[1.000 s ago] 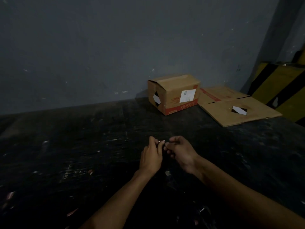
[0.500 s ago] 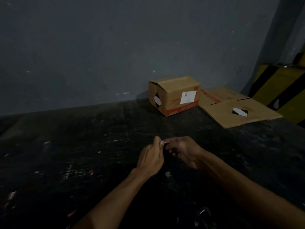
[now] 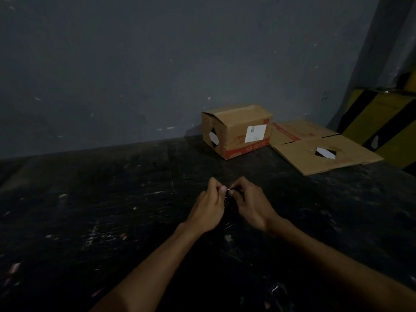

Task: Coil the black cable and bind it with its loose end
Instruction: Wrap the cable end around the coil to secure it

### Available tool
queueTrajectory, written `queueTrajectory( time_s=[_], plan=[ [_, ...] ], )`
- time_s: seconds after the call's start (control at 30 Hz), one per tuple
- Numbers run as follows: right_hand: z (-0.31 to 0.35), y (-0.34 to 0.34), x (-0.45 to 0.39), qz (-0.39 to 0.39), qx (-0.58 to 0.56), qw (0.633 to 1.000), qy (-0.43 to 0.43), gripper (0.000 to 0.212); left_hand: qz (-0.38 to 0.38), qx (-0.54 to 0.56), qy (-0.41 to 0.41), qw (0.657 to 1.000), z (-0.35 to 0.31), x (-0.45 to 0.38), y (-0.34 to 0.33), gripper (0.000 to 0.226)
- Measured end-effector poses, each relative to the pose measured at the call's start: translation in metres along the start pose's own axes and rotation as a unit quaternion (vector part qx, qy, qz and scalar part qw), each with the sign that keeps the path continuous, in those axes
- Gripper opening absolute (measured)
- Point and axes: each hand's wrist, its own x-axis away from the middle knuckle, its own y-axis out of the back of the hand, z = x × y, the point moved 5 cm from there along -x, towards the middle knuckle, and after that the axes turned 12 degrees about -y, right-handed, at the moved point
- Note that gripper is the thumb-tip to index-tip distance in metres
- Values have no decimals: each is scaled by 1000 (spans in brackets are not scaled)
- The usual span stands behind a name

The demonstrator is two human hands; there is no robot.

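Hands meeting over dark scuffed desk (image 3: 112, 210) | left hand (image 3: 208, 208), right hand (image 3: 252, 204) fingers pinching thin black cable (image 3: 227, 200), mostly hidden between them | step: probably binding loose end | next: needing snug, tensioned wrapping

Head view, forward-down, close over table (image 3: 112, 199)

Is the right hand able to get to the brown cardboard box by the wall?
Probably yes: nothing stands between the right hand and the brown cardboard box, though the hand is busy pinching something small.
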Motion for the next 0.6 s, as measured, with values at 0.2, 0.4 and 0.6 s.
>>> queueTrajectory(
  time_s=[0.2, 0.4, 0.6],
  plan=[
    [-1, 14, -5, -48, -91, 995, -19, 12, -17, 128, 9, 992, 12, 5, 6, 10],
    [-13, 22, -14, -99, -191, 971, -106, 5, -56, 260, 84, 960, 25, 15, 5, 18],
    [-30, 23, -13, -127, -298, 925, -200, 16, -40, 474, 203, 855, 31, 20, -7, 28]
  ],
)
